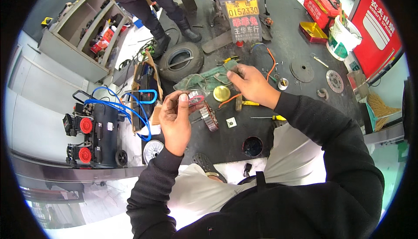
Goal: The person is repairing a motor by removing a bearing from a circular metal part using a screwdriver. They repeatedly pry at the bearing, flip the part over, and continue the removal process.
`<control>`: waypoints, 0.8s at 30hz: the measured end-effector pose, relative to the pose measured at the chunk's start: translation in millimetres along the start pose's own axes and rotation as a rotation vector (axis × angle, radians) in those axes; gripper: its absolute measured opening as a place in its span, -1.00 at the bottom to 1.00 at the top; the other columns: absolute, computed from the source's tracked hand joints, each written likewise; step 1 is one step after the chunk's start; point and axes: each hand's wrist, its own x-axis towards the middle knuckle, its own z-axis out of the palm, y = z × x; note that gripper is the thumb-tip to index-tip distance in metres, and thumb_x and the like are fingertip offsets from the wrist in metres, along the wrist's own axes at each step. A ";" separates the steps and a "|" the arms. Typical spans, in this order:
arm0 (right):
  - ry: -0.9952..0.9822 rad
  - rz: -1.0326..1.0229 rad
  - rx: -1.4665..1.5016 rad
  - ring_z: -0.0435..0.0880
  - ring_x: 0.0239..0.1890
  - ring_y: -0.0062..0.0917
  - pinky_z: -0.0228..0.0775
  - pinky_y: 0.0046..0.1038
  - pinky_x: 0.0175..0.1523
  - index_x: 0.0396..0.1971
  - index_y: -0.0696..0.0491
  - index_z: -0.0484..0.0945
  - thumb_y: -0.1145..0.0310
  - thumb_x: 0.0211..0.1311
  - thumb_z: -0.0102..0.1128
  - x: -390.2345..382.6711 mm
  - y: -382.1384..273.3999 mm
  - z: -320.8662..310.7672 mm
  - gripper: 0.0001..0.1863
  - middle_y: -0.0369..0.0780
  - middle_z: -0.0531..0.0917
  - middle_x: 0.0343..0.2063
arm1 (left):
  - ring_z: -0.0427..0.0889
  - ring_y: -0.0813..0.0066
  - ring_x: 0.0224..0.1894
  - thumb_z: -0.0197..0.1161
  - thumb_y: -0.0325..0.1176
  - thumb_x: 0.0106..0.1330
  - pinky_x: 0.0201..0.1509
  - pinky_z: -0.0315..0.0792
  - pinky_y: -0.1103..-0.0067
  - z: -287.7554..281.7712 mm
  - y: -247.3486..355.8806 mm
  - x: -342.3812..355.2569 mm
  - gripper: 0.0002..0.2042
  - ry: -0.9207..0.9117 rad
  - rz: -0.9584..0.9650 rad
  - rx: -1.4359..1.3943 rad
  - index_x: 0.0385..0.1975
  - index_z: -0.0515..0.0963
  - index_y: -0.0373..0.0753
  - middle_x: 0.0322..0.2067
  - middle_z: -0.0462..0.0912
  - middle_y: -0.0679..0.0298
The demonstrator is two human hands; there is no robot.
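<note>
Two bare hands over a dark work surface, with a crumpled green cloth spanning the gap between them.
The right hand (254, 84) pinches the far right end of the green cloth (202, 81) between thumb and fingers; its long axis slopes left and slightly near, ending just beyond the left hand (176, 119), so the right is the nearer hand. The left hand pinches a small red item (197, 100), apparently in clear wrapping, with a segmented metal ring (210, 119) just to its right. Printed characters mark the far yellow plate (243, 8) and the red panel (379, 25) at right; the white bucket (344, 41) bears a green label.
</note>
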 end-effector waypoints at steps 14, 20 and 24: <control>-0.416 -0.005 0.372 0.76 -0.23 -0.57 0.64 -0.40 -0.07 0.16 0.24 0.64 0.16 0.53 0.37 -21.3 -8.7 20.4 -0.54 -0.17 0.81 -0.20 | 0.78 0.39 -0.05 0.40 -0.58 0.44 0.04 0.75 0.49 10.1 -17.0 -8.4 -0.54 -0.100 -0.221 0.177 0.28 0.46 -0.56 0.04 0.72 -0.01; -0.346 0.088 0.263 0.63 -0.34 -0.68 0.53 -0.50 -0.21 -0.01 0.26 0.70 0.16 0.53 0.37 -18.2 -8.0 15.5 -0.60 -0.27 0.76 -0.31 | 0.79 0.40 -0.11 0.41 -0.60 0.42 0.03 0.74 0.50 4.1 -26.9 2.6 -0.59 -0.120 -0.302 0.261 0.21 0.51 -0.57 -0.05 0.76 0.03; -0.253 0.254 0.455 0.59 -0.41 -0.68 0.48 -0.53 -0.26 -0.05 0.24 0.71 0.12 0.57 0.30 -16.2 -13.9 13.3 -0.59 -0.30 0.74 -0.34 | 0.80 0.42 -0.19 0.39 -0.58 0.44 -0.03 0.74 0.53 -10.9 -38.6 10.6 -0.64 -0.118 -0.294 0.231 0.16 0.54 -0.58 -0.12 0.79 0.07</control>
